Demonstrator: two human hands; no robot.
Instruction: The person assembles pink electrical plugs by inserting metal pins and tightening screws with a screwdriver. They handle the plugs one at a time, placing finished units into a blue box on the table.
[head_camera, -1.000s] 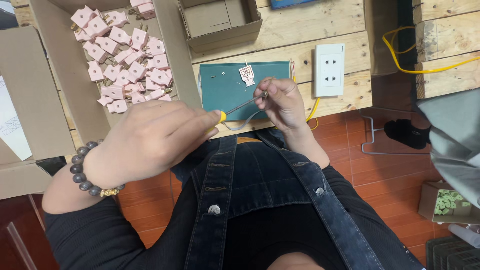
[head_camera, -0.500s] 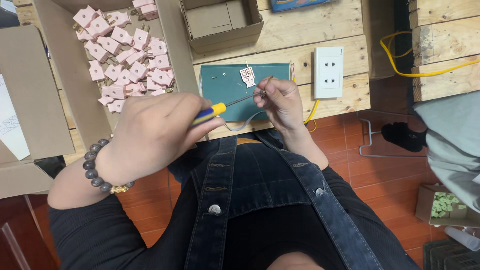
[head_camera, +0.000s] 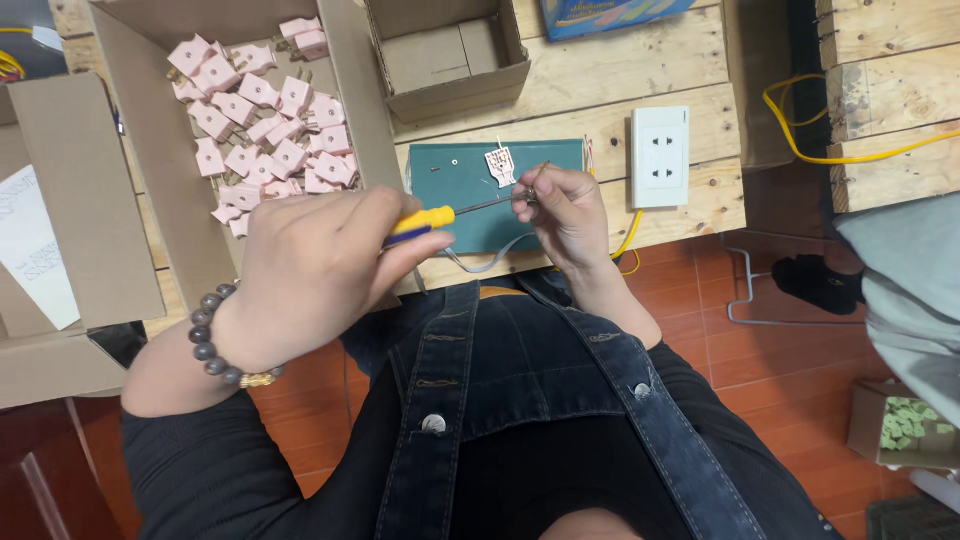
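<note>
- While the wooden plank desk (head_camera: 600, 70) carries everything at the far side, a red tiled floor (head_camera: 800, 400) shows below its near edge, so a dropped part would fall out of reach.
- At the far left an open cardboard box (head_camera: 140, 130) holds a heap of pink plug bodies (head_camera: 265, 130); a smaller, empty box (head_camera: 445, 55) sits to its right.
- A green mat (head_camera: 470, 200) lies at the near edge of the desk, with a white double socket (head_camera: 660, 157) just to its right.
- The left hand (head_camera: 320, 270) has a full, closed grip around the yellow and blue handle of the screwdriver (head_camera: 440, 217); its stiff shaft points right.
- The right hand (head_camera: 565, 215) pinches a small part, mostly hidden in the fingers, at the screwdriver tip above the mat.
- That part looks light, hard and easy to let slip; holding it by its edges close to the tip seems safest.
- A tiny pale piece (head_camera: 500, 165) lies on the mat, just beyond the right hand.
</note>
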